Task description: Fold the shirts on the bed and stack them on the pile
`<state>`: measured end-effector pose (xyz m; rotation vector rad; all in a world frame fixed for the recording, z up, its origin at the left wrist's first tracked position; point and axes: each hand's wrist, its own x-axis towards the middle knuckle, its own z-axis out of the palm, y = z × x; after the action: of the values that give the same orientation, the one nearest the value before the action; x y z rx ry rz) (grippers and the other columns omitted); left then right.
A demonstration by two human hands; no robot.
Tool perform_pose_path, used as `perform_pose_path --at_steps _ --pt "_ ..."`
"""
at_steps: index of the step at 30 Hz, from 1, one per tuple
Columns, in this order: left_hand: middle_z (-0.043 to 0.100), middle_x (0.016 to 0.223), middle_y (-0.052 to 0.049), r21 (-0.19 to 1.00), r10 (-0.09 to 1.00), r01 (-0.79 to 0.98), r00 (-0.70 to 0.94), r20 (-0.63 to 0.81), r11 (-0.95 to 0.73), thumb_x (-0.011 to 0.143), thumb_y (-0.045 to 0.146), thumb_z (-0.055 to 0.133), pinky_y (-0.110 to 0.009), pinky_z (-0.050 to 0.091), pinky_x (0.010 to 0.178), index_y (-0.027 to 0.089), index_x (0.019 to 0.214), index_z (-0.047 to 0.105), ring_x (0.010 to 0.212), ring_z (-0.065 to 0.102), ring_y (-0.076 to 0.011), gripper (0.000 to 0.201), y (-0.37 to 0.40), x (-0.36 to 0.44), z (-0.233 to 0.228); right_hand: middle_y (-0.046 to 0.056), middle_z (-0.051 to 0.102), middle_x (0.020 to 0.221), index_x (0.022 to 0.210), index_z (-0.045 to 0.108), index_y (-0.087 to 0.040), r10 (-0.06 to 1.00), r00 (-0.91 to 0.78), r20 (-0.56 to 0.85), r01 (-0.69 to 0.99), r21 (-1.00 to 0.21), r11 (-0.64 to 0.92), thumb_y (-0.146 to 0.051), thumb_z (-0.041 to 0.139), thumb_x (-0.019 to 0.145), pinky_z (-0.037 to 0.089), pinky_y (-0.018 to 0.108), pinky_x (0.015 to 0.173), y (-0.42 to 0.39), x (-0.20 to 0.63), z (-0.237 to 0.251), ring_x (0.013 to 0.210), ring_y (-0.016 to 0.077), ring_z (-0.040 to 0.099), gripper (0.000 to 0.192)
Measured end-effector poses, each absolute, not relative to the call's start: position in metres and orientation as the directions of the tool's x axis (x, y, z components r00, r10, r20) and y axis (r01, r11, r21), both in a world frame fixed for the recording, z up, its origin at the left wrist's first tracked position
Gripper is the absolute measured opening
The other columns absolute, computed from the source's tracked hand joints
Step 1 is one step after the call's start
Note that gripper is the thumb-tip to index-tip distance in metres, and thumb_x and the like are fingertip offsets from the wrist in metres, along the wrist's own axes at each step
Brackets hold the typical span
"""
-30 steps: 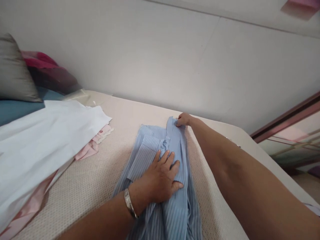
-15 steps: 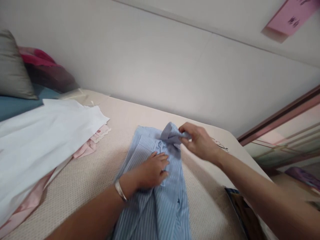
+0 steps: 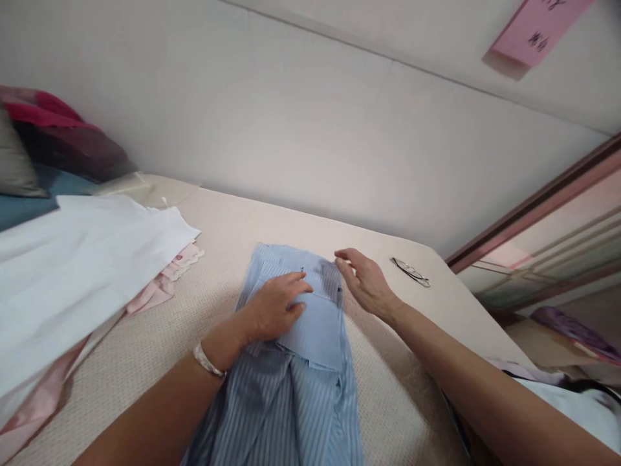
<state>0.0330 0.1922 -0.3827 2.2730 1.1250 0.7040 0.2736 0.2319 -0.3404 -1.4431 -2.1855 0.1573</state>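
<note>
One blue shirt [image 3: 310,336] mid-frame: left hand [image 3: 272,307] pressed flat on it, right hand [image 3: 366,285] spread open beside it; one pair of glasses [image 3: 410,272] right of it.

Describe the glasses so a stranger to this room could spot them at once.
Start at the beige bed against the white wall. Go to its far right corner, just past the right hand and the blue striped shirt. The glasses lie there folded: thin wire, the only non-cloth thing on the bed.
</note>
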Motion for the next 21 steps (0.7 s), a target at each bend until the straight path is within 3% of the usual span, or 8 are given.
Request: perform_pose_path --at_steps 2,4,6,9,15,19,21 --pt "0.036 0.161 -0.013 0.44 0.796 0.679 0.581 0.168 -0.588 0.094 0.037 0.051 -0.064 0.02 0.119 0.023 0.143 0.051 0.15 0.029 -0.0363 0.051 0.185 0.04 -0.394 0.015 0.054 0.147 0.14 0.054 -0.016 0.855 -0.407 0.323 0.833 -0.253 0.492 -0.05 0.036 0.103 0.037 0.045 0.112 0.239 0.269 -0.367 0.137 0.0276 0.047 0.054" --pt "0.026 0.165 -0.014 0.326 0.808 0.749 0.581 0.094 -0.577 0.098 0.047 0.045 -0.068 0.012 0.119 0.023 0.152 0.041 0.153 0.019 -0.038 0.06 0.182 0.041 -0.405 0.013 0.035 0.161 0.153 0.04 -0.017 0.844 -0.502 0.187 0.83 -0.167 0.531 -0.056 0.032 0.103 0.026 0.05 0.119 0.236 0.264 -0.394 0.149 0.0283 0.03 0.064" --pt "0.022 0.167 -0.013 0.273 0.811 0.772 0.582 0.062 -0.574 0.1 0.051 0.039 -0.067 0.011 0.12 0.021 0.155 0.036 0.154 0.017 -0.0365 0.063 0.181 0.04 -0.413 0.01 0.025 0.166 0.159 0.03 -0.02 0.848 -0.523 0.08 0.839 -0.124 0.529 -0.059 0.026 0.103 0.02 0.052 0.122 0.229 0.26 -0.415 0.153 0.0275 0.021 0.069" --pt "0.021 0.167 -0.012 0.239 0.803 0.771 0.592 0.072 -0.59 0.101 0.054 0.033 -0.065 0.012 0.121 0.02 0.157 0.034 0.155 0.014 -0.0348 0.065 0.183 0.037 -0.419 0.007 0.017 0.168 0.162 0.021 -0.022 0.86 -0.509 0.047 0.853 -0.105 0.511 -0.062 0.019 0.103 0.016 0.052 0.123 0.226 0.259 -0.425 0.155 0.0249 0.014 0.071" --pt "0.026 0.166 -0.011 0.177 0.781 0.76 0.612 0.126 -0.625 0.103 0.051 0.031 -0.062 0.015 0.121 0.02 0.154 0.039 0.154 0.017 -0.0329 0.06 0.186 0.036 -0.413 0.01 0.021 0.167 0.161 0.026 -0.019 0.91 -0.413 -0.01 0.899 -0.164 0.406 -0.057 0.029 0.103 0.018 0.053 0.122 0.208 0.246 -0.392 0.155 0.0266 0.016 0.069" --pt "0.028 0.165 -0.014 0.167 0.816 0.803 0.577 0.019 -0.572 0.103 0.041 0.038 -0.061 0.021 0.12 0.02 0.155 0.037 0.153 0.023 -0.0339 0.056 0.173 0.036 -0.39 0.015 0.035 0.161 0.156 0.034 -0.015 0.948 -0.314 0.058 0.904 -0.288 0.317 -0.047 0.044 0.101 0.024 0.052 0.12 0.106 0.237 -0.357 0.151 0.0289 0.026 0.065" --pt "0.034 0.162 -0.016 0.178 0.856 0.844 0.516 -0.017 -0.506 0.101 0.036 0.041 -0.059 0.027 0.118 0.019 0.151 0.043 0.15 0.029 -0.0337 0.052 0.153 0.029 -0.373 0.014 0.046 0.155 0.145 0.05 -0.016 0.942 -0.317 0.11 0.876 -0.347 0.335 -0.04 0.052 0.098 0.027 0.046 0.119 0.04 0.243 -0.345 0.149 0.0282 0.031 0.053"
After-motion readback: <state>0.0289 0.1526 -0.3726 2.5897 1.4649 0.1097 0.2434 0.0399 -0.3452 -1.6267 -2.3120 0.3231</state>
